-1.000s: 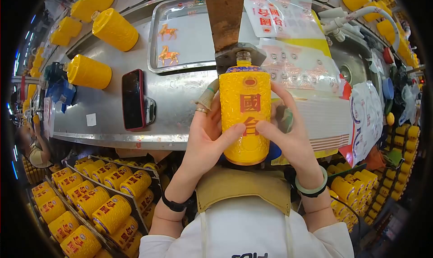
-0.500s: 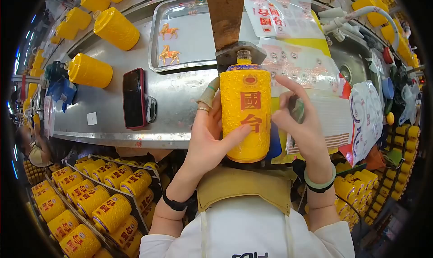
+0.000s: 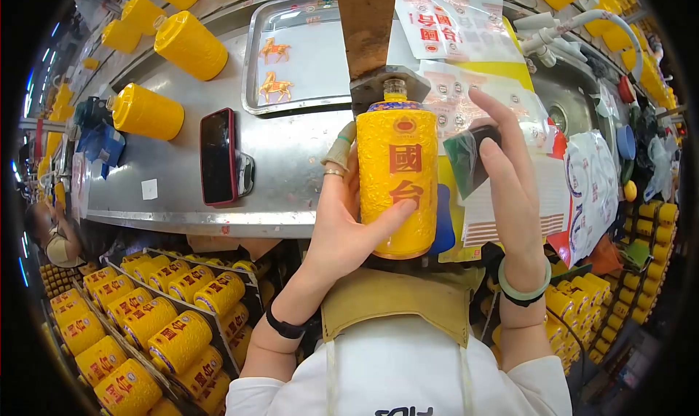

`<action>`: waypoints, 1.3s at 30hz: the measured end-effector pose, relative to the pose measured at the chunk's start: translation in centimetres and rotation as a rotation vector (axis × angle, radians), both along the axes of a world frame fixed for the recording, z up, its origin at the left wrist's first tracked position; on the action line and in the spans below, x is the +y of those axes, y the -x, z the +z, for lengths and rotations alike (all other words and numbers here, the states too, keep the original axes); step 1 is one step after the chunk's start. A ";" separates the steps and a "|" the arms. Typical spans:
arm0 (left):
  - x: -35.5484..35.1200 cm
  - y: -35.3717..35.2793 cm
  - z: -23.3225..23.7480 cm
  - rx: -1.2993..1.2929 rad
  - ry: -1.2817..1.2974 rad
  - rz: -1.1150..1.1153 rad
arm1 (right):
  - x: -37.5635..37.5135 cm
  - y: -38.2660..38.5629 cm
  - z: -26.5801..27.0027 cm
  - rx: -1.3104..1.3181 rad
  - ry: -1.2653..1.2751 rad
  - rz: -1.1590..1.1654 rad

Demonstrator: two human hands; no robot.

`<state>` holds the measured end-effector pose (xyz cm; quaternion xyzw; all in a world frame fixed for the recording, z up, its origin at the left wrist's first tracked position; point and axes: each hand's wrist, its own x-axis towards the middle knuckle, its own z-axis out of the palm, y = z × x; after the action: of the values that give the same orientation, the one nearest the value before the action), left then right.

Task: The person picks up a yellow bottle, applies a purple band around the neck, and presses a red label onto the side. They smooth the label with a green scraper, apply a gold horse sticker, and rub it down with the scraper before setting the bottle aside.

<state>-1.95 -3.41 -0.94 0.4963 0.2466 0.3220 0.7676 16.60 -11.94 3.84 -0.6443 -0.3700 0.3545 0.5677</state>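
Observation:
A yellow embossed bottle (image 3: 378, 176) lies in front of me, with red characters, a red oval emblem and a blue patterned shoulder. Its clear neck meets a grey metal holder (image 3: 366, 94) at the end of a rusty bar. My left hand (image 3: 346, 230) grips the bottle from the left, thumb across the lower character; its index finger wears a pale finger cot. To the right of the bottle, my right hand (image 3: 515, 190) holds a flat, dark green scraper-like piece (image 3: 460, 163) between thumb and fingers, apart from the bottle.
Left on the metal bench are a phone (image 3: 218, 157), two yellow bottles and a tray (image 3: 255, 66) with two golden horse ornaments. Printed transfer sheets (image 3: 451, 23) lie right, near a sink (image 3: 575, 88). Crates of lettered bottles (image 3: 178, 336) stand below left. Another person is far left.
My right hand has moved away to the right from the bottle's side, turning so the green piece shows. My left thumb has shifted slightly right on the bottle.

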 end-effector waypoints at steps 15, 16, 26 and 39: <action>0.6 0.9 -0.2 -0.025 0.034 -0.060 | 0.4 -0.2 1.9 -0.895 -0.281 0.220; 0.9 1.2 -0.6 -0.054 0.108 -0.051 | 0.2 -0.4 1.7 -1.013 -0.338 0.267; 0.8 0.4 0.2 -0.034 0.119 -0.014 | -3.2 2.1 -0.4 -1.002 -0.635 0.399; 0.0 -0.6 1.7 0.222 -0.034 -0.010 | -1.7 0.8 -2.3 -0.044 -0.282 -0.188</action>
<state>-1.34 -3.42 0.75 0.5428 0.3222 0.2655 0.7287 15.84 -13.64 1.58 -0.5976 -0.3663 0.2303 0.6750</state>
